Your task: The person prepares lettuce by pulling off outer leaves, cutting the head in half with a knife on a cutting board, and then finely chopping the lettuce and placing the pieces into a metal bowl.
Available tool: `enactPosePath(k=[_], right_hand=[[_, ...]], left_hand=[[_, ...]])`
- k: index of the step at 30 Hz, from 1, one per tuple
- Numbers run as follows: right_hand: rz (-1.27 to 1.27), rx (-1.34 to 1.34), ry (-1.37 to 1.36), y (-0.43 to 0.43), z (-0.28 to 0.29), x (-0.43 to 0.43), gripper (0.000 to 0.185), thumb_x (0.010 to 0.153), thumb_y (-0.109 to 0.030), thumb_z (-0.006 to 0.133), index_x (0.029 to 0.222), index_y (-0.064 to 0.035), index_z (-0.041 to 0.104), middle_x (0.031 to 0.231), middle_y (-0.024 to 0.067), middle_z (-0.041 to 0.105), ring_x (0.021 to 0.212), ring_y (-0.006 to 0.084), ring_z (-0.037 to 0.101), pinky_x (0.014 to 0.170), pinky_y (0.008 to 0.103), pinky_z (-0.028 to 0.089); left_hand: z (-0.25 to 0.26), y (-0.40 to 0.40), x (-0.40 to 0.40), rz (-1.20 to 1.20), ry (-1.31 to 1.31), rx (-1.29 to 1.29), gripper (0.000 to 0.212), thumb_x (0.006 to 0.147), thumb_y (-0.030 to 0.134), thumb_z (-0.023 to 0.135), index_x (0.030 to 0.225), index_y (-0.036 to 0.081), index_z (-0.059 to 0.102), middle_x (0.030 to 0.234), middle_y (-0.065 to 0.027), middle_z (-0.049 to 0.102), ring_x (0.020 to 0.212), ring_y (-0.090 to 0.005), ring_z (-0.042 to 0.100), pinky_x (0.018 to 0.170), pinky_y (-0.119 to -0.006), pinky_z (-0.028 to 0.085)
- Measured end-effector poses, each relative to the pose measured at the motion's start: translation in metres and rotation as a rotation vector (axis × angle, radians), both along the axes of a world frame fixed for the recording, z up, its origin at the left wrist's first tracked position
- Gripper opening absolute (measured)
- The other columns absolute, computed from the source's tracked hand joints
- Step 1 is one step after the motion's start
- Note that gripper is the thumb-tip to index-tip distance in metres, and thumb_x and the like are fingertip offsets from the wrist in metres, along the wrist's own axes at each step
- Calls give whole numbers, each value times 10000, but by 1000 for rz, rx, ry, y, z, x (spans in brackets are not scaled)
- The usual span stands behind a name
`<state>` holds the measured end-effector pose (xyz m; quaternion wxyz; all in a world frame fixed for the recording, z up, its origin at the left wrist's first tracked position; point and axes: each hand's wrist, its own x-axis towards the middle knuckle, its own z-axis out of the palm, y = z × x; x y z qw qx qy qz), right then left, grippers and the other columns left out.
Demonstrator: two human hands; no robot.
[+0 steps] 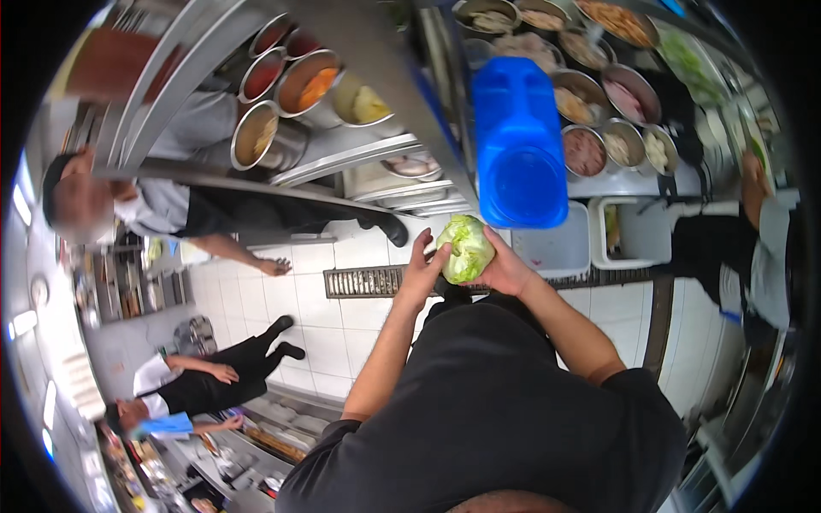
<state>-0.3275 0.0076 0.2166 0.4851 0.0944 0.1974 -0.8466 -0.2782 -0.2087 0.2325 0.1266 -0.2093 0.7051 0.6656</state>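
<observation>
A head of lettuce (466, 250), pale green with brighter leaves, is held between both my hands in front of my body, above the floor. My left hand (421, 268) grips its left side, with the thumb across the front. On the right side, my right hand (507, 264) cups it from the side and below. Just beyond my right hand stands a large blue plastic jug (523, 144), its flat face towards me.
Metal bowls of food (580, 151) cover the counter at the upper right, and more containers (254, 133) line a steel shelf at the upper left. White bins (641, 260) stand below the counter. A floor drain (362, 283) crosses the tiles. Two co-workers are at the left, another at the right.
</observation>
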Motion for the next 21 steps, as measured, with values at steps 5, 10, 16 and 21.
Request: enactPosePath(k=[5,10,16,21], right_hand=[[4,74,228,-41,0,7,678,1110,-570,414,1631,-138,364,1589,76,502,1492,222,434,1241,453,341],[286,395,572,-46,21,-10,678,1110,-499,482,1637,-101,331,1606,107,440,1448,241,473,1158,430,454],[439,418,691,-82,31,-20,716,1074,-432,607,1636,-123,288,1527,109,483,1331,242,564,846,380,636],[275,518,910,-112,75,-21,646,1047,-321,678,1558,-64,378,1358,111,612,1102,196,668,721,310,621]], left_hand=[[24,-10,20,121,-218,683,670,1081,472,574,1593,95,363,1504,-139,560,1339,-314,604,1009,-597,587],[34,-28,36,246,-31,652,586,1012,198,703,1517,57,441,1400,-133,623,1272,-289,650,1017,-501,597],[40,-45,44,343,29,319,667,926,126,810,1480,-3,462,1362,-119,634,1245,-218,634,1044,-364,537],[65,-72,47,328,227,141,745,864,160,845,1476,-15,458,1328,-132,654,1221,-206,638,1031,-346,530]])
